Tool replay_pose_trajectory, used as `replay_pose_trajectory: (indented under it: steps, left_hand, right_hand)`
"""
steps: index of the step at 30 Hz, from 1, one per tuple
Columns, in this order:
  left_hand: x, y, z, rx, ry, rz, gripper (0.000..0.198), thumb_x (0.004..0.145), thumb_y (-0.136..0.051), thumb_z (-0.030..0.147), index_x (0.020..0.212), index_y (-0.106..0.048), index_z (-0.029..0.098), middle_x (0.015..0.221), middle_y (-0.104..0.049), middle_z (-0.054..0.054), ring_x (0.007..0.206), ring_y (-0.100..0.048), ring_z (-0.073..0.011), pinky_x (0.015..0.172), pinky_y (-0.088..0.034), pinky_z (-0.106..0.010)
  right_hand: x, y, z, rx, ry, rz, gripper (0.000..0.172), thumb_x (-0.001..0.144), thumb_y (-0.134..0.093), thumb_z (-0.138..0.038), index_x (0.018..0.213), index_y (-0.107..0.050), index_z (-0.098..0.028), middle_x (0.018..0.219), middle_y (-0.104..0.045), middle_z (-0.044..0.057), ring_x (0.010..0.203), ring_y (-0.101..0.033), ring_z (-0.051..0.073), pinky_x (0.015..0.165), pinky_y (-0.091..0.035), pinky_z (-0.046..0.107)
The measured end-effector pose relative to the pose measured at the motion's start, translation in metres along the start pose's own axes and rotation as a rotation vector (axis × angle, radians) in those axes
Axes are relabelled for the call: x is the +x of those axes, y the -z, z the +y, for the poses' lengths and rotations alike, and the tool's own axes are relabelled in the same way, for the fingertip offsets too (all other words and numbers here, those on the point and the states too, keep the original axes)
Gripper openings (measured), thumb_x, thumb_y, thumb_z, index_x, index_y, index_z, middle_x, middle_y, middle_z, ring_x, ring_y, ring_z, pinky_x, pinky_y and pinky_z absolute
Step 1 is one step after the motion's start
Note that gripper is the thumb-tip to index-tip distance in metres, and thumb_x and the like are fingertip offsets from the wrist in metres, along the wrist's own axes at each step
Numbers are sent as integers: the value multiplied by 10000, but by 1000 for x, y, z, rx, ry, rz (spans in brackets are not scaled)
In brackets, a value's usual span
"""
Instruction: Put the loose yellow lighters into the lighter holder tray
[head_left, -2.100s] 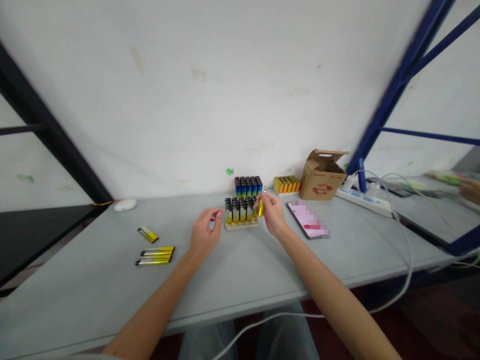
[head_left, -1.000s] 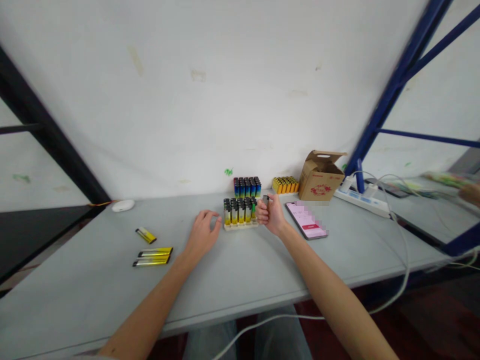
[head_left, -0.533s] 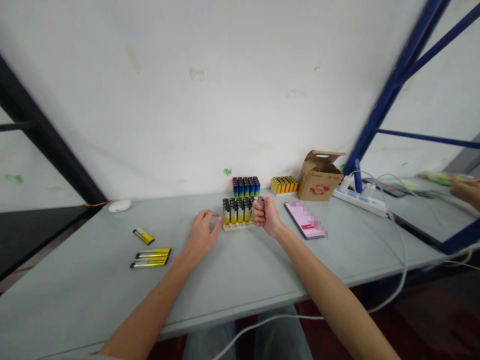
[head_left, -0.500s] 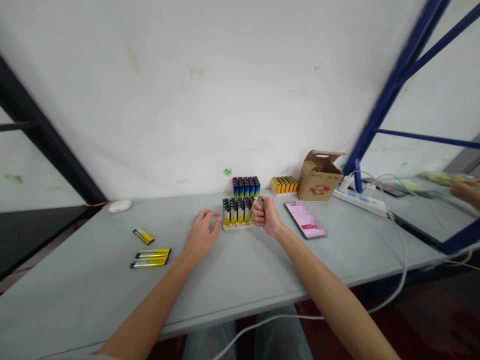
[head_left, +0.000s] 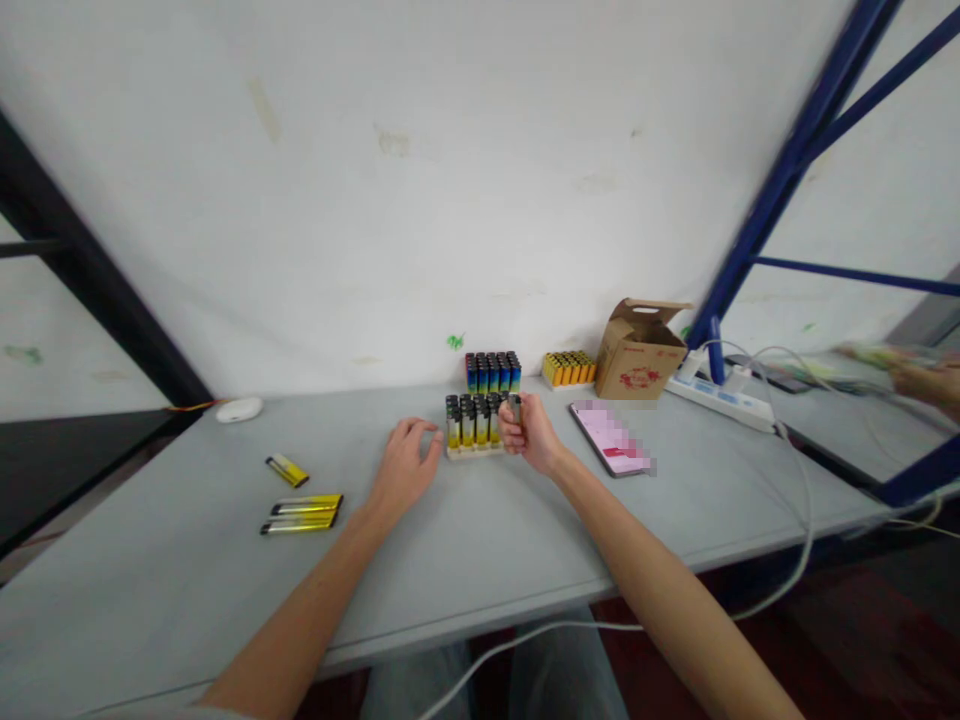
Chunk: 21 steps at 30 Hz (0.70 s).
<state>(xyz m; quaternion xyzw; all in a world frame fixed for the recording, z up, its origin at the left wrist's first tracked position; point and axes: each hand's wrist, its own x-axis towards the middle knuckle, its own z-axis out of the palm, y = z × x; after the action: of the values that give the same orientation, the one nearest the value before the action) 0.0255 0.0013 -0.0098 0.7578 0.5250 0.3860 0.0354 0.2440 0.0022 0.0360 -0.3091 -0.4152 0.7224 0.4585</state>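
Observation:
My right hand (head_left: 528, 438) is closed in a fist around a lighter (head_left: 514, 406), whose metal top sticks up above my fingers, right beside a tray of yellow and black lighters (head_left: 471, 424). My left hand (head_left: 403, 470) rests on the grey table (head_left: 480, 540) just left of that tray, fingers loosely spread and holding nothing. Behind the tray stands a block of blue lighters (head_left: 493, 372).
Three loose yellow lighters (head_left: 301, 502) lie at the left. A small white object (head_left: 240, 409) sits by the wall. Orange lighters (head_left: 570, 368), a cardboard box (head_left: 641, 350), a phone (head_left: 613, 438) and a power strip (head_left: 724, 400) with cables are at the right. Another person's hand (head_left: 926, 380) shows far right.
My right hand turned the yellow lighter from a fingertip pinch into a fist grip and drew it slightly left and down beside the tray. My left hand settled onto the table.

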Motion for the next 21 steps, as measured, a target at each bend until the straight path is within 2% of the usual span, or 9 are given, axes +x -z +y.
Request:
replay_pose_trajectory:
  steps: [3,5,10,15,18,21]
  left_hand:
    - [0,0,0,-4,4,5,366,921,-372,415,997,-622,159,1019,-599,-110,1031,-561,-266,996,-430,-456]
    - [1,0,-1,-3,3,13,361,916,-377,415,991,-623,162,1013,-602,-109,1027,-563,-267,995,-429,-457]
    - [5,8,-8,7,29,94,361,900,-383,418,964,-626,159,998,-610,-113,1018,-570,-264,982,-434,-437]
    - [7,11,-14,21,49,97,366,893,-382,418,951,-628,153,984,-622,-116,1012,-573,-262,977,-435,-429]
    - [5,7,-14,29,43,49,353,896,-381,413,955,-627,166,985,-623,-106,1010,-572,-258,981,-435,-429]
    - [3,3,-14,35,31,7,336,895,-394,407,956,-628,173,998,-622,-101,1016,-572,-256,989,-431,-424]
  right_hand:
    - [-2,4,-3,-4,70,-48,378,806,-371,-590,732,-401,-220,492,-301,-92,371,-191,72,381,-137,193]
    - [-1,10,-4,-38,157,-66,356,789,-426,-576,811,-437,-220,531,-395,-77,381,-286,82,392,-193,197]
    - [3,29,-3,-234,396,19,339,801,-534,-550,846,-442,-227,615,-525,-48,471,-480,116,470,-352,235]
    - [3,38,-4,-586,515,37,396,863,-505,-597,871,-534,-202,753,-576,2,665,-553,142,630,-423,272]
    - [2,42,-6,-859,645,84,366,898,-502,-526,936,-632,-186,876,-589,45,839,-553,177,727,-428,298]
    - [1,44,-9,-1046,710,129,285,899,-543,-406,986,-694,-181,872,-580,54,835,-537,178,698,-422,289]
